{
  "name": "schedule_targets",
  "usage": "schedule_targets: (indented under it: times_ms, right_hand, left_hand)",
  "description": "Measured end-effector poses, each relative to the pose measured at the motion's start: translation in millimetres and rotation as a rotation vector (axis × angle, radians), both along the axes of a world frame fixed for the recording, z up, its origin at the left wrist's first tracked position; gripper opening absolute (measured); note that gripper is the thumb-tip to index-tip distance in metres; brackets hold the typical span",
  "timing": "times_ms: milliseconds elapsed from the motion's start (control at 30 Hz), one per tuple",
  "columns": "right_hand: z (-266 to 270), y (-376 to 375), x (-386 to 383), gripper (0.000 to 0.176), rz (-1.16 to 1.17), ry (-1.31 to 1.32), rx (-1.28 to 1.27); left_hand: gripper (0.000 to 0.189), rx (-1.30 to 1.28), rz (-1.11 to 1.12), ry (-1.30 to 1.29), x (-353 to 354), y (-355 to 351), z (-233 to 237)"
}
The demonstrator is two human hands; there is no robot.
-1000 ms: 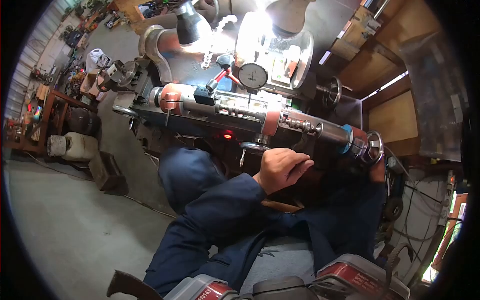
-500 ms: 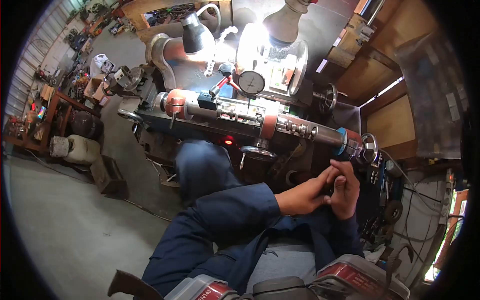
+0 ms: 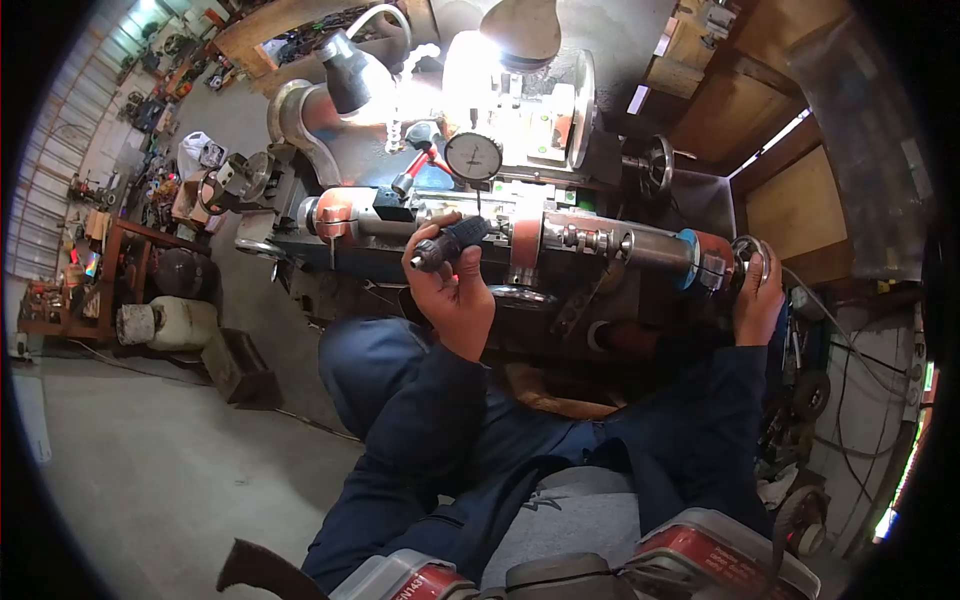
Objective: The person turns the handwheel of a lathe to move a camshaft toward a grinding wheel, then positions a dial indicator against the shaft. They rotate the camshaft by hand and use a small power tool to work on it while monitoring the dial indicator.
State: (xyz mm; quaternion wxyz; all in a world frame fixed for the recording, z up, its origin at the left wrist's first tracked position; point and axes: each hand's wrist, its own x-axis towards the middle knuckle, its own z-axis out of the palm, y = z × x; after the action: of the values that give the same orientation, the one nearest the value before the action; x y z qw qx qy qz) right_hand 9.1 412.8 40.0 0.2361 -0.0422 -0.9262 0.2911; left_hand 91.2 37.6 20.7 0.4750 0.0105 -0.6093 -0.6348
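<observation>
My left hand (image 3: 455, 300) is raised in front of the machine, its fingers closed round a dark ribbed cylindrical tool (image 3: 452, 245) with a pale tip pointing down and left. The tool overlaps a crankshaft (image 3: 585, 238) mounted lengthwise in the machine. On the far right, my right hand (image 3: 758, 300) curls its fingers over the rim of a small metal handwheel (image 3: 748, 258). A round dial gauge (image 3: 473, 157) on a red-jointed arm (image 3: 428, 160) stands just above the crankshaft, behind my left hand.
Two lamps hang over the machine, the black one (image 3: 355, 78) at the left. A larger handwheel (image 3: 660, 165) sits at the back right. Below the crankshaft is another handwheel (image 3: 520, 296). A gas cylinder (image 3: 168, 325) lies on the floor at left, beside a metal box (image 3: 240, 365).
My hands, together before, have come apart. The left has moved left and up and now holds the dark tool; the right has moved right and up onto the small handwheel.
</observation>
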Motion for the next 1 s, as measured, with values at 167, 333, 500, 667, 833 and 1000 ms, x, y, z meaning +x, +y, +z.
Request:
schedule_targets:
  times_ms: [167,333,500,667,833,1000]
  right_hand:
    - [-10,1,1,0.043,0.006,0.079,-0.025]
    - [-13,4,0,0.045,0.041,0.112,-0.019]
    - [-14,4,-2,0.048,0.032,0.086,-0.066]
    - [-13,3,-1,0.048,0.031,0.095,-0.06]
    - [-8,11,3,0.05,0.109,0.023,-0.067]
    - [-5,49,10,0.048,0.297,0.093,-0.516]
  left_hand:
    - [0.043,-0.124,0.008,-0.071,0,-3,-21]
    - [0.041,-0.282,0.06,-0.114,-2,-4,-20]
    - [0.04,-0.434,0.142,0.019,-4,-3,-10]
    - [0.041,-0.368,0.145,0.029,-2,3,-8]
    - [0.04,-0.511,0.131,-0.172,-2,-1,-8]
    - [0.042,-0.351,0.102,-0.11,0,-1,-11]
